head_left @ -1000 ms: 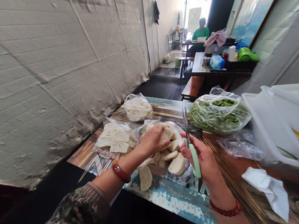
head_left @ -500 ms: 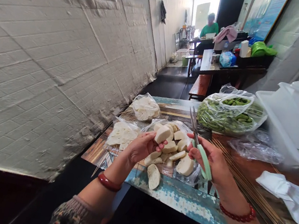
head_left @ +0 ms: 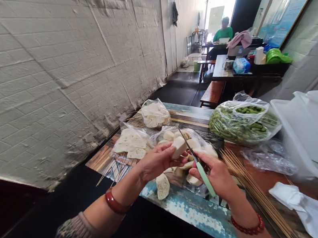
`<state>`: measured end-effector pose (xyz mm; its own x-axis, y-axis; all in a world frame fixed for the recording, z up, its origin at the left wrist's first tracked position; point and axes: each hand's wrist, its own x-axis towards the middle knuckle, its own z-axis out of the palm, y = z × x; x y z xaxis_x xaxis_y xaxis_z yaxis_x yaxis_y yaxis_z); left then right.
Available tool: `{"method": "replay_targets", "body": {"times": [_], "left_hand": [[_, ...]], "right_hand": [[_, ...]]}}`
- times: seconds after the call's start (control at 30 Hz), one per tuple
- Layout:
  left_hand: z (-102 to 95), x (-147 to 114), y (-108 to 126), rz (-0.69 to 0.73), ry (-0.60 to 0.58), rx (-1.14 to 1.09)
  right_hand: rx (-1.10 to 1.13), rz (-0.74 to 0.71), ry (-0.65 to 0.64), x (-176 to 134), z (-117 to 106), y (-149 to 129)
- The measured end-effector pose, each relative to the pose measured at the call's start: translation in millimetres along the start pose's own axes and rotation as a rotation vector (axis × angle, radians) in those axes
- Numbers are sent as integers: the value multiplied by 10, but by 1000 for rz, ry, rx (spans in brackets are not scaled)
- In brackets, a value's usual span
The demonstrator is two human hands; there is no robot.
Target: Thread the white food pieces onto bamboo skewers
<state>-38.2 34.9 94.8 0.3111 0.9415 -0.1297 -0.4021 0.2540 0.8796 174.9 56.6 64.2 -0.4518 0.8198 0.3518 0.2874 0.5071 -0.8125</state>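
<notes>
My left hand (head_left: 156,161) is closed around a thick, pale, bread-like slice (head_left: 178,147), holding it above the table. In my right hand (head_left: 213,173) is a pair of scissors (head_left: 202,177) with mint-green handles. Its dark blades point up and to the left, right beside the slice; I cannot tell whether they touch it. Beneath both hands lie more such slices in and around a clear plastic bag, partly hidden by my fingers. One loose slice (head_left: 162,186) rests near the table's front edge.
Two clear bags of white pieces, a flat one (head_left: 132,143) and a round one (head_left: 155,114), lie at the left. Behind are a bag of green pods (head_left: 239,124) and white plastic tubs (head_left: 312,132). Thin wooden skewers (head_left: 261,201) and a tissue (head_left: 300,203) lie right. A person (head_left: 223,33) sits far back.
The scissors have swung leftward and tilted down, so the blades are now alongside the slice. My right hand has moved left, and my left hand slightly right with its slice.
</notes>
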Motion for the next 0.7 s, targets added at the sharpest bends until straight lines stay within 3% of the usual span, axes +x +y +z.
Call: {"method": "replay_targets", "body": {"times": [0.23, 0.47, 0.7], "left_hand": [[-25, -63, -28, -4, -21, 107], [-104, -224, 52, 115, 184, -82], [-138, -284, 80, 280, 280, -103]], "right_hand": [[-14, 8, -77, -15, -18, -35], [38, 79, -132, -52, 15, -67], [-80, -4, -193, -87, 81, -110]]}}
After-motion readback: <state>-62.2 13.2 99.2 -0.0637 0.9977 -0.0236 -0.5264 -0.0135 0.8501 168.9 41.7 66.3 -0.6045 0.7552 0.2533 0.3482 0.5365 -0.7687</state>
